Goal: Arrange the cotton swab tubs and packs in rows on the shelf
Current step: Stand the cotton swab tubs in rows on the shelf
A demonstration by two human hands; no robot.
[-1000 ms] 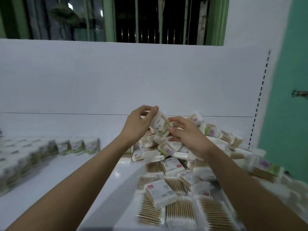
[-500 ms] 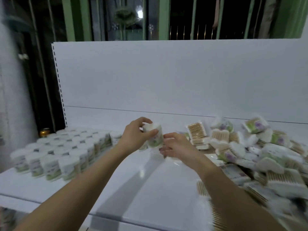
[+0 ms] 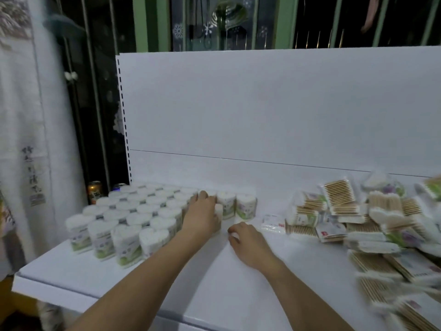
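Tub (image 3: 218, 212) sits under the left hand (image 3: 202, 215), centre of frame, at the right edge of the tub block (image 3: 133, 216). Fingers wrap its top and side; base looks to be on or just off the shelf (image 3: 238, 283), blur hides which. It stands upright, long axis vertical.

Right hand (image 3: 245, 237) lies just right of and below the left one, knuckles up, fingers curled down onto the shelf. Something pale shows under the fingertips; can't tell whether it's another tub or only the shelf surface, so its grip is unclear.

Key relation: the held tub is the front slot of the next column. Two tubs (image 3: 236, 205) already stand directly behind it, toward the back panel (image 3: 262, 103), touching or nearly touching it. Finished rows are on its left, touching the left hand's wrist side. So the seat direction is down and slightly left, against the neighbour.

My read: step is placing one tub into the grid; left hand is the one on it, right hand is nearer the loose pile (image 3: 358, 223) at frame right, so that one should fetch next.

Pile: flat swab packs and more tubs, heaped, well apart from the block, with a stray small pack (image 3: 273, 222) in between.

Task well short of done; the packs are all unsorted.

Risk: nudging the neighbour tubs over; they're tall, light, tightly packed.
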